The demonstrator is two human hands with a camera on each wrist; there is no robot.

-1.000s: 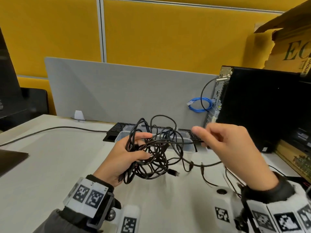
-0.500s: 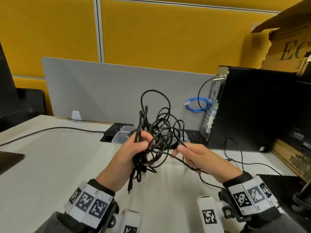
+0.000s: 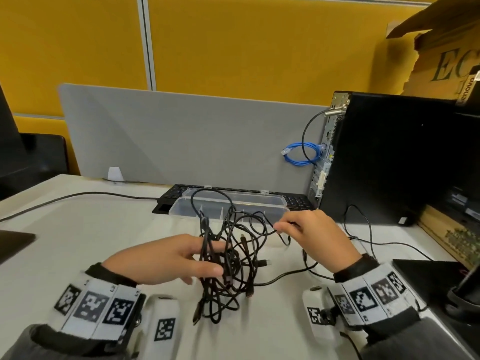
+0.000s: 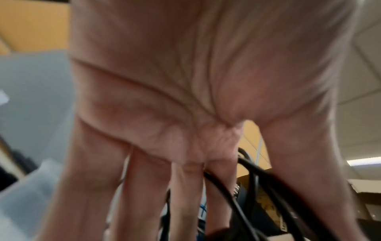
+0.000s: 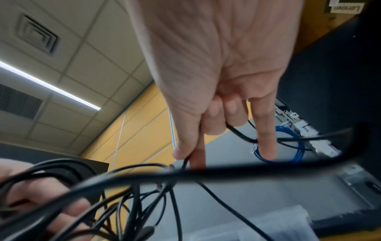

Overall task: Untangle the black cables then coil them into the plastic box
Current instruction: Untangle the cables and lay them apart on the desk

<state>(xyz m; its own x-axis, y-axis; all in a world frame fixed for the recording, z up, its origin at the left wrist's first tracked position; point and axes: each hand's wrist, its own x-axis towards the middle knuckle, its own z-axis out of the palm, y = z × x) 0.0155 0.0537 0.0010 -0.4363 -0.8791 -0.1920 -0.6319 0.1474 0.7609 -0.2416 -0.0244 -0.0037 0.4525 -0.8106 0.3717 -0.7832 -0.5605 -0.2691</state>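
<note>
A tangle of black cables point(image 3: 230, 263) hangs in front of me, its lower loops down at the white table point(image 3: 78, 242). My left hand point(image 3: 217, 258) reaches into it with straight fingers point(image 4: 185, 195). The cables point(image 4: 257, 184) run between its index finger and thumb. My right hand point(image 3: 279, 226) pinches one thin strand at the tangle's upper right between thumb and index finger point(image 5: 186, 156), and the strand point(image 5: 237, 212) leads down into the tangle. The clear plastic box point(image 3: 259, 203) lies open just behind the tangle, with dividers inside.
A black keyboard point(image 3: 176, 193) lies behind the box, against a grey divider point(image 3: 181, 139). A black computer tower point(image 3: 389, 157) with a blue cable point(image 3: 302, 154) stands at the right. Thin black leads point(image 3: 368, 237) trail across the table by my right wrist.
The tangle has come down from chest height toward the table. My left hand's fingers have straightened from a closed grip. My right hand has drawn one strand out to the right.
</note>
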